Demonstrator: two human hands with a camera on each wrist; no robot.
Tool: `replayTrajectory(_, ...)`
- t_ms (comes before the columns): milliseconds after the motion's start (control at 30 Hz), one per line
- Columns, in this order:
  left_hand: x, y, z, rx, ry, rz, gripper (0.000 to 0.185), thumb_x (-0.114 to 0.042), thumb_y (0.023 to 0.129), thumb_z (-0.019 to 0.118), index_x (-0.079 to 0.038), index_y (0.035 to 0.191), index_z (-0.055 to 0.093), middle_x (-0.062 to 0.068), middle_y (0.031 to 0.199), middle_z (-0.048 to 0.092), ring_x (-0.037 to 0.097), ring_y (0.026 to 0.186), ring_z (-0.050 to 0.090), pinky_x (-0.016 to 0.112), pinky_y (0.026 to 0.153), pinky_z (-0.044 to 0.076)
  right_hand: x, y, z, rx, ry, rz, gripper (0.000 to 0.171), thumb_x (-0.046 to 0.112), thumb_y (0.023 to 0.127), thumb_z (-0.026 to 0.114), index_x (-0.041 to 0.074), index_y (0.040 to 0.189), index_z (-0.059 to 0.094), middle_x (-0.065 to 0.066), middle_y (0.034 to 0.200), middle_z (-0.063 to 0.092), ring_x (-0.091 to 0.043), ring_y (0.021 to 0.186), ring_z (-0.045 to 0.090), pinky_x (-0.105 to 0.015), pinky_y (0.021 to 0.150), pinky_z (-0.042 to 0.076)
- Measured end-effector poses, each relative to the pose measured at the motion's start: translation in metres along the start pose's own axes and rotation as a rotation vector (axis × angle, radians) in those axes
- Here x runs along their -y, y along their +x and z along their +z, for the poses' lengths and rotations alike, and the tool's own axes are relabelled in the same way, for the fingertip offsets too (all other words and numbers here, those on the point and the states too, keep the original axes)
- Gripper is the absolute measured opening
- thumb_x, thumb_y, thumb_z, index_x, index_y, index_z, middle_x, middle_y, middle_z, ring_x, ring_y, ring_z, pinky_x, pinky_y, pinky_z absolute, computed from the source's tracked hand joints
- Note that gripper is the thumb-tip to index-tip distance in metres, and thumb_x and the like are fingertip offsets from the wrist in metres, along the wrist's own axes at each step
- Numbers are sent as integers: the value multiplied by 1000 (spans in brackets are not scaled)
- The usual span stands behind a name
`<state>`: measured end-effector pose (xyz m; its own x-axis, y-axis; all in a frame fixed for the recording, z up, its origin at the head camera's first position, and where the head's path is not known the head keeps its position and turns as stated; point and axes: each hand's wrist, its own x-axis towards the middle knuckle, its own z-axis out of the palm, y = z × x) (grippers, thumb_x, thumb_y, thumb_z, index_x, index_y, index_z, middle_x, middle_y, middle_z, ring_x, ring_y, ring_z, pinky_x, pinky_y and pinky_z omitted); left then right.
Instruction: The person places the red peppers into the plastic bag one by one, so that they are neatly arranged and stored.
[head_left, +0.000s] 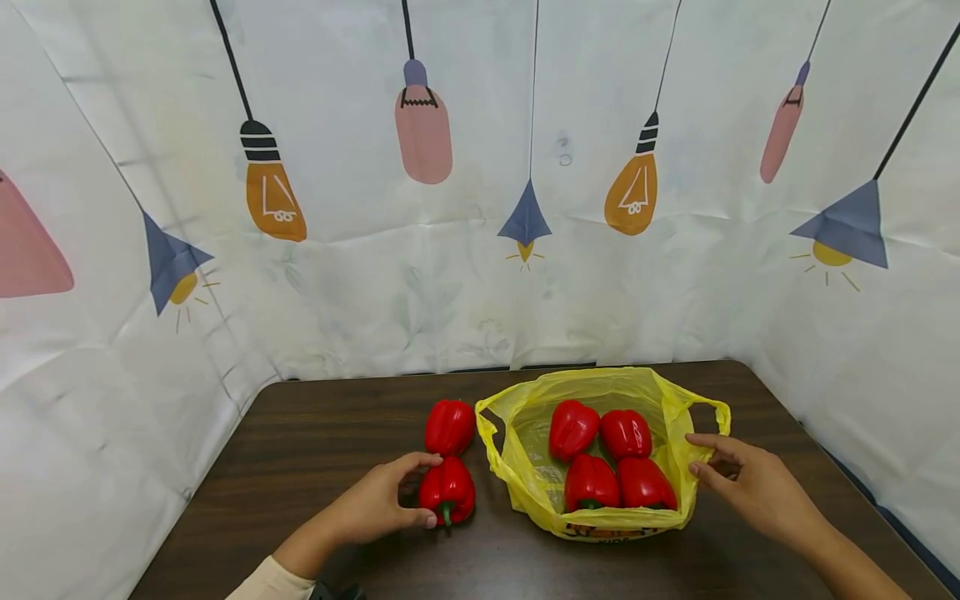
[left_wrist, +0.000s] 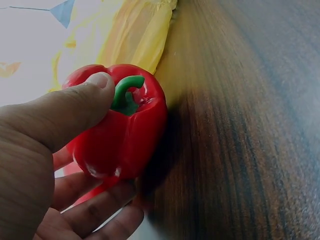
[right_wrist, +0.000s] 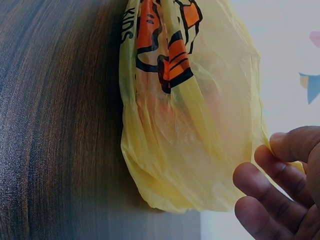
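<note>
The left hand [head_left: 375, 504] has its thumb and fingers curled around the near red pepper [head_left: 447, 490], thumb pad pressed up by the green stem [left_wrist: 126, 92], fingers cupping the far side in the left wrist view. That pepper is glossy, deep red, lying on its side on the dark wooden table [head_left: 300, 450] with its stem toward the person, just left of the yellow plastic bag [head_left: 525, 467]. Touching it from behind sits a second loose pepper [head_left: 450, 426], same red, its stem not visible. Over to the right hand [head_left: 750, 483]: fingers loosely spread, tips at the bag's right edge beside the handle loop [head_left: 712, 412]; whether they actually pinch the plastic is hard to tell, even from the right wrist view, where the fingertips [right_wrist: 260, 182] sit just beside the crinkled film. The bag lies open-mouthed, with an orange and black print [right_wrist: 165, 45] partly cut off and unreadable but for a few letters. Inside: 4 red peppers [head_left: 600, 458] packed 2 by 2, the near pair partly hidden by the bag's rim. Count: 6 peppers, 1 bag, 2 hands.
</note>
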<state>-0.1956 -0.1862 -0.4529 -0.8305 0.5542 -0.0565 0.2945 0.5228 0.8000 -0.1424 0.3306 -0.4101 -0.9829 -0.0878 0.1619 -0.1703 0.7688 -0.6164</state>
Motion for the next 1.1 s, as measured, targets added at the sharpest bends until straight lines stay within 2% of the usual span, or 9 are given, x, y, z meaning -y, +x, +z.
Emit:
replayTrajectory(300,-2,-2,1,-29,50,22,71,-38,82,88,-15,142,58,6,137,60,22,112,66,40,92,57,-1,-1,0,3,-6,-1,46,24,93,77,5,133,66,7,86,70,-11,76,70,-26,56,51)
replayTrajectory(700,-8,-6,2,-74,81,59,71,-41,82,87,-12,142,60,9,143,59,34,130,56,57,103,47,1,0,-2,0,-6,-8,46,23,94,77,4,134,65,7,86,70,-11,75,70,-27,56,52)
replayTrajectory(967,-20,-8,-3,-114,78,70,72,-41,82,87,-13,143,59,6,141,60,26,121,63,51,99,52,2,-1,-3,4,-5,2,47,24,94,77,5,135,65,6,88,71,-9,75,70,-27,57,52)
replayTrajectory(1100,-28,-9,-7,-119,70,76,73,-40,82,87,-13,144,59,7,140,62,28,117,64,51,96,54,2,-1,-3,2,-8,-2,46,24,94,77,5,134,65,7,87,71,-9,75,69,-27,56,51)
